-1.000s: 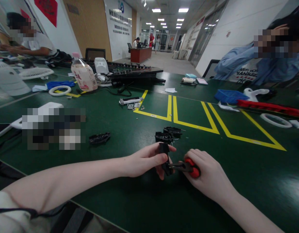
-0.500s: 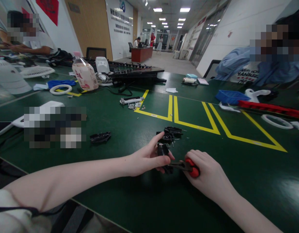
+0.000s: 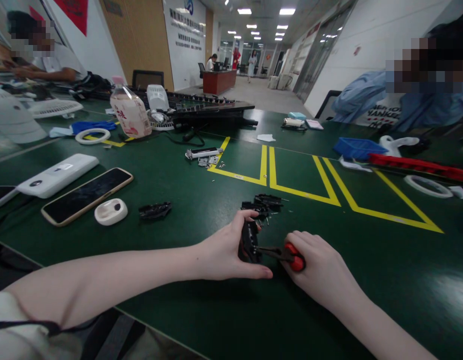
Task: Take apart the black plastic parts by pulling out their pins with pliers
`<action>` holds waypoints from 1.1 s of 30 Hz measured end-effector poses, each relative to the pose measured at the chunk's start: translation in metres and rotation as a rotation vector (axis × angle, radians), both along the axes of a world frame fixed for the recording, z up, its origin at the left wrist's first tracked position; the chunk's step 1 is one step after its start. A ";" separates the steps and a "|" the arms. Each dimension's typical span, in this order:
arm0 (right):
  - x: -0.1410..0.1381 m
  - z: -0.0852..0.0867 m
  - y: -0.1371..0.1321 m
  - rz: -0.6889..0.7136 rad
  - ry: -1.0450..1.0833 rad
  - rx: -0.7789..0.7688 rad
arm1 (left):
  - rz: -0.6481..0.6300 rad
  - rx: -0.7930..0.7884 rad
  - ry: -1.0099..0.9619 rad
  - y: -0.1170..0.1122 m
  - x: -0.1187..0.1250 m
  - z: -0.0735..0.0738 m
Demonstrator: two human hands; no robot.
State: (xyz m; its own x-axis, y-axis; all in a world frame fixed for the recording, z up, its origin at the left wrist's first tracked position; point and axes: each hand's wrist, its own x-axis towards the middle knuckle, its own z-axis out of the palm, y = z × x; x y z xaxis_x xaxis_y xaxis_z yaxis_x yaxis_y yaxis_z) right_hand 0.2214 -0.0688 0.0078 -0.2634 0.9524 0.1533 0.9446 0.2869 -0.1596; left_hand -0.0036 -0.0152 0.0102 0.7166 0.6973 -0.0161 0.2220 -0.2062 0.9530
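Note:
My left hand (image 3: 231,250) is closed round a small black plastic part (image 3: 250,242), holding it upright on the green table (image 3: 201,300). My right hand (image 3: 321,275) grips a red-handled screwdriver (image 3: 293,257), and its dark shaft points left into the part. Just behind lie two more black plastic parts (image 3: 263,204) with tiny screws beside them. Another black part (image 3: 154,210) lies further left.
A phone (image 3: 86,195), a white remote-like device (image 3: 54,175) and a small white case (image 3: 111,211) lie at the left. Yellow tape lines (image 3: 291,185), a blue tray (image 3: 357,148), a red strip (image 3: 422,166), a bottle (image 3: 129,112) and fan parts sit further back. Other people sit at far left and right.
My left hand turned the black part and now clamps it from the side, thumb flat on the table. The screwdriver tip shifted slightly up and left with it.

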 end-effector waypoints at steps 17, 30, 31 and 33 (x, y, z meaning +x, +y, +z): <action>0.004 -0.007 -0.001 0.085 -0.006 0.071 | -0.078 0.025 0.016 0.006 -0.004 0.005; 0.004 -0.007 0.000 0.141 0.044 0.055 | -0.109 0.068 0.073 0.006 -0.005 0.004; 0.003 -0.006 0.000 0.139 0.044 0.051 | -0.112 0.076 0.078 0.006 -0.005 0.004; 0.001 -0.004 0.001 0.137 0.047 0.045 | -0.111 0.096 0.078 0.006 -0.005 0.003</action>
State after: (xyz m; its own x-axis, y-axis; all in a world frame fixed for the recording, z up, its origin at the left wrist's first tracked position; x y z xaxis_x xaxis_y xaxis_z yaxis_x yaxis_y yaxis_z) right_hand 0.2227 -0.0679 0.0033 -0.3824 0.8999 0.2097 0.8878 0.4207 -0.1866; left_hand -0.0089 -0.0088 0.0136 0.7883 0.6152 -0.0117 0.2654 -0.3228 0.9085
